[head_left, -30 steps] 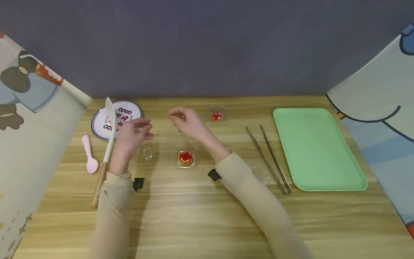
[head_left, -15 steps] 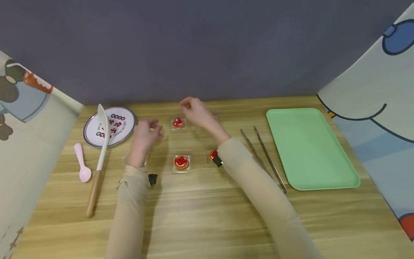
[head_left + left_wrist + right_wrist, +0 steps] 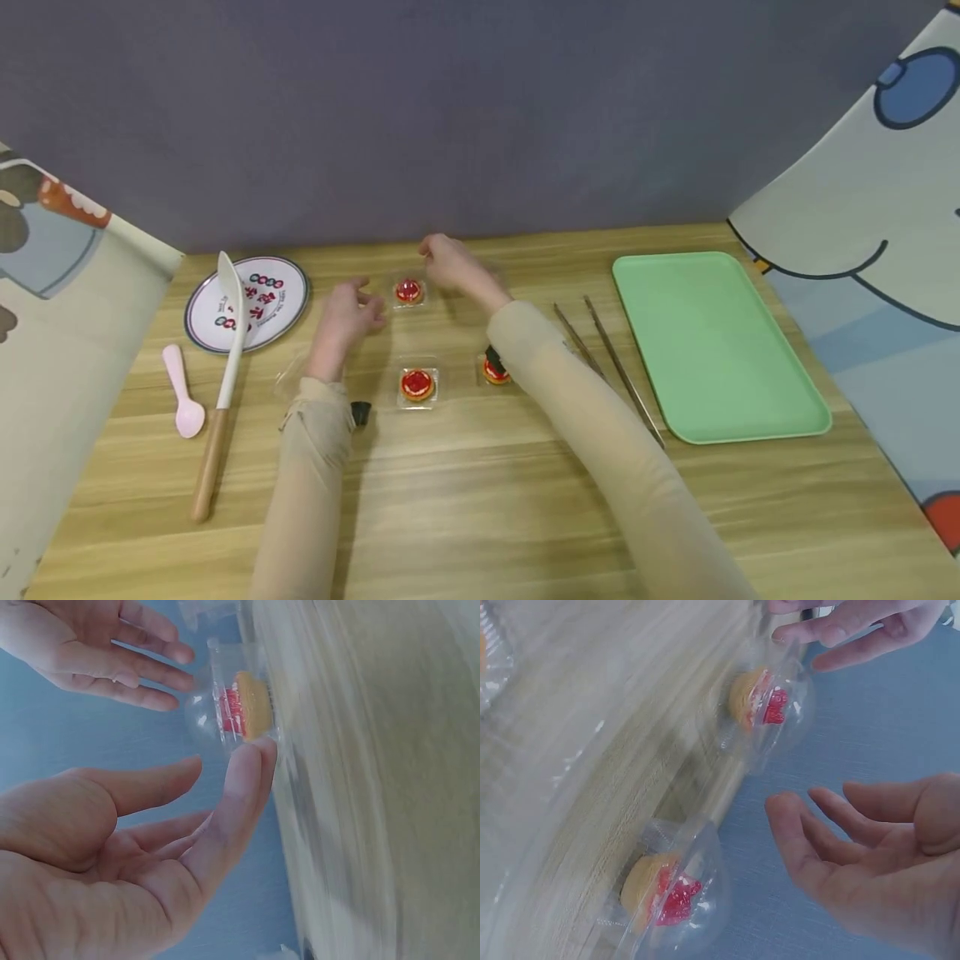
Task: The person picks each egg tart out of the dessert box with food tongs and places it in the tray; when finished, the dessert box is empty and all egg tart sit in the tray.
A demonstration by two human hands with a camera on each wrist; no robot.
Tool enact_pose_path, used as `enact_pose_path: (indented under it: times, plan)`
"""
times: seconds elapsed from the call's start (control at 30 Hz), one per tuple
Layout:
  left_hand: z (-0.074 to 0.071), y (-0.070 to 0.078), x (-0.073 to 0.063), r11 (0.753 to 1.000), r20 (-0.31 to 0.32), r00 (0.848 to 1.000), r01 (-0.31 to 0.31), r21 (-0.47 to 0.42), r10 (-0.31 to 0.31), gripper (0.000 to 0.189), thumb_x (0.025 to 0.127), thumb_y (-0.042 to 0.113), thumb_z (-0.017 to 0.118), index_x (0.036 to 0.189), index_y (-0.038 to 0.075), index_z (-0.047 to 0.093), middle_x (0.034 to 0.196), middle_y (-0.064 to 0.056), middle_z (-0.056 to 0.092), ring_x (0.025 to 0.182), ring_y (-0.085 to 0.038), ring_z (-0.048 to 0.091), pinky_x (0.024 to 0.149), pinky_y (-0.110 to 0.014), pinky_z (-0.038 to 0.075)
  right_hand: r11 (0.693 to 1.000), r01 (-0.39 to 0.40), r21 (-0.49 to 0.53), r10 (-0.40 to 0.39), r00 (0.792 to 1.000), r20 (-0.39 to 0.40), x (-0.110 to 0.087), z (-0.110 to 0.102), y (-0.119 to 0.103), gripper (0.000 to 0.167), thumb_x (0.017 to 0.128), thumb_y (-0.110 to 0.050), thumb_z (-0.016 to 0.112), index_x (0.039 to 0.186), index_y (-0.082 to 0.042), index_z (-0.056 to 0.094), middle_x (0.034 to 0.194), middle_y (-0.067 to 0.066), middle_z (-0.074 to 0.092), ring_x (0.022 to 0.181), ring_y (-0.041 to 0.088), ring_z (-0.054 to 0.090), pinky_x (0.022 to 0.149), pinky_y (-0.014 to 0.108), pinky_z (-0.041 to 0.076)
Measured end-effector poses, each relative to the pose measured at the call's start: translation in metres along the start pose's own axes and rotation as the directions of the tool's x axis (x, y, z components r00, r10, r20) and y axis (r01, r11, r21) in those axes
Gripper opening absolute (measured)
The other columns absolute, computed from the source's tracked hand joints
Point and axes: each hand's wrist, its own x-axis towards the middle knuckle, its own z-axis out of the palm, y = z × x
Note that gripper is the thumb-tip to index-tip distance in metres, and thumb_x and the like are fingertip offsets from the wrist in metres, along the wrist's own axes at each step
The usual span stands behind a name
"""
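Observation:
A red-topped tart (image 3: 408, 290) stands at the back in a clear plastic box with a domed lid over it. Just left of that box my left hand (image 3: 348, 317) hovers with bent, spread fingers, holding nothing. On its right side is my right hand (image 3: 453, 262), fingers loosely curved and apart from the box. In the left wrist view the dome covers the tart (image 3: 246, 709), and the left fingertips (image 3: 247, 769) come close to the box's base. A second domed tart (image 3: 660, 894) sits near my right hand (image 3: 877, 859) in the right wrist view.
Nearer the front are a boxed tart (image 3: 417, 385) and another tart (image 3: 495, 371), partly hidden by the right sleeve. Metal tongs (image 3: 618, 367) and a green tray (image 3: 720, 350) lie right. A long-handled spoon (image 3: 225, 400) crosses a plate (image 3: 281, 312) beside a pink spoon (image 3: 180, 392).
My right hand has moved right, off the back-left tart, which now shows under its dome. My left hand has shifted right, from the plate's edge towards that box. The head view has turned slightly.

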Motion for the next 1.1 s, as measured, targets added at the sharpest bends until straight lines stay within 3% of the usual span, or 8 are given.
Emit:
enact_pose_path:
  times: [0.37,0.63,0.67,0.73,0.83,0.9,1.0,1.1]
  plan:
    - [0.008,0.006,0.004,0.992,0.013,1.000,0.016,-0.127,-0.015,0.052,0.105,-0.002,0.059,0.153,-0.016,0.044,0.132,-0.038,0.063,0.086,-0.025,0.077,0.083,-0.030,0.066,0.996,-0.046,-0.082,0.051,0.997,0.055,0.006,0.005,0.006,0.044,0.110,-0.001,0.049,0.153,0.003,0.051,0.157,0.017,0.053,0.145,0.032,0.049,0.122,0.042,0.043]
    - [0.013,0.005,0.008,0.969,0.044,0.998,0.045,-0.244,-0.036,0.049,0.105,-0.009,0.056,0.151,-0.020,0.042,0.131,-0.040,0.060,0.076,-0.014,0.072,0.082,-0.028,0.066,0.987,-0.043,-0.157,0.058,0.994,0.091,0.010,0.004,0.007,0.040,0.110,0.000,0.047,0.150,0.003,0.055,0.155,0.016,0.056,0.142,0.029,0.052,0.118,0.039,0.046]
    - [0.014,0.005,0.008,0.965,0.052,0.998,0.054,-0.257,-0.043,0.050,0.105,-0.009,0.055,0.151,-0.020,0.041,0.132,-0.040,0.059,0.076,-0.013,0.071,0.082,-0.028,0.066,0.983,-0.058,-0.173,0.076,0.993,0.095,0.012,0.004,0.007,0.036,0.109,0.002,0.048,0.142,0.001,0.061,0.146,0.016,0.062,0.133,0.029,0.058,0.113,0.038,0.051]
    - [0.015,0.005,0.008,0.956,0.067,0.996,0.071,-0.284,-0.054,0.050,0.105,-0.009,0.055,0.151,-0.021,0.040,0.134,-0.040,0.057,0.075,-0.012,0.070,0.082,-0.026,0.066,0.977,-0.063,-0.201,0.084,0.992,0.098,0.040,0.014,0.026,0.024,0.103,0.005,0.051,0.112,-0.005,0.070,0.110,0.009,0.070,0.101,0.024,0.065,0.086,0.032,0.059]
    - [0.018,0.006,0.009,0.948,0.092,0.994,0.081,-0.308,-0.056,0.048,0.105,-0.009,0.054,0.148,-0.023,0.040,0.130,-0.039,0.058,0.073,-0.010,0.069,0.082,-0.026,0.065,0.973,-0.087,-0.215,0.112,0.988,0.108,0.075,0.027,0.053,0.027,0.092,0.010,0.054,0.077,-0.013,0.053,0.071,0.001,0.046,0.063,0.016,0.044,0.053,0.028,0.043]
    - [0.019,0.006,0.009,0.940,0.107,0.993,0.088,-0.328,-0.056,0.047,0.105,-0.010,0.054,0.147,-0.025,0.041,0.129,-0.038,0.057,0.073,-0.009,0.068,0.083,-0.026,0.065,0.976,-0.078,-0.205,0.102,0.989,0.109,0.086,0.032,0.064,0.032,0.086,0.010,0.054,0.072,-0.016,0.043,0.065,-0.002,0.034,0.056,0.014,0.033,0.046,0.027,0.032]
    - [0.021,0.007,0.009,0.929,0.123,0.991,0.098,-0.357,-0.057,0.045,0.105,-0.011,0.053,0.145,-0.027,0.040,0.125,-0.035,0.057,0.074,-0.010,0.068,0.085,-0.026,0.065,0.978,-0.092,-0.189,0.114,0.988,0.106,0.050,0.017,0.039,0.023,0.091,0.012,0.055,0.082,-0.009,0.052,0.078,0.003,0.049,0.065,0.016,0.044,0.053,0.027,0.041]
    - [0.022,0.007,0.009,0.921,0.129,0.990,0.106,-0.375,-0.061,0.045,0.105,-0.012,0.053,0.145,-0.027,0.040,0.124,-0.032,0.056,0.075,-0.010,0.068,0.086,-0.026,0.065,0.985,-0.073,-0.154,0.089,0.991,0.103,0.029,0.010,0.026,0.016,0.094,0.013,0.056,0.099,-0.001,0.060,0.094,0.009,0.060,0.076,0.018,0.051,0.064,0.026,0.047]
